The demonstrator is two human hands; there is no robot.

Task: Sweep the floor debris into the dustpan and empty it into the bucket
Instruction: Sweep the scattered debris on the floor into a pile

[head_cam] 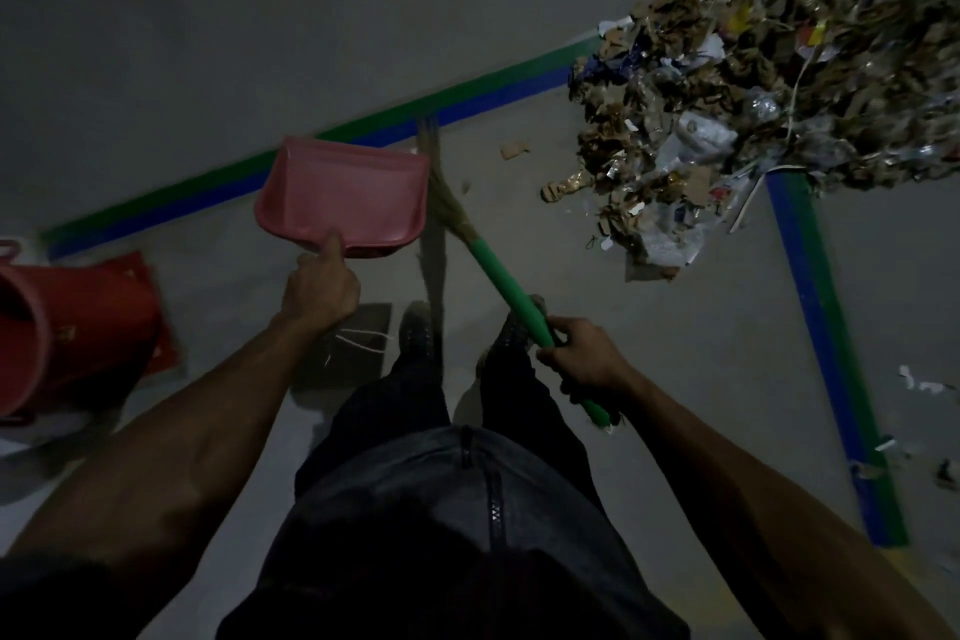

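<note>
My left hand (321,287) grips the near end of a pink dustpan (345,197), held above the floor with nothing in its tray. My right hand (584,358) is curled round the green handle of a broom (498,277); its straw bristles point up and left, ending beside the dustpan's right edge. A large heap of debris (737,83), cardboard scraps, paper and plastic film, lies at the upper right, apart from both tools. A red bucket (67,327) stands at the left edge, tilted in this view.
Green and blue tape lines (322,140) cross the grey floor, with another strip (826,327) running down the right. Loose scraps (514,150) lie between broom and heap; small bits (919,385) sit far right. My shoes (415,327) stand on a dark mat.
</note>
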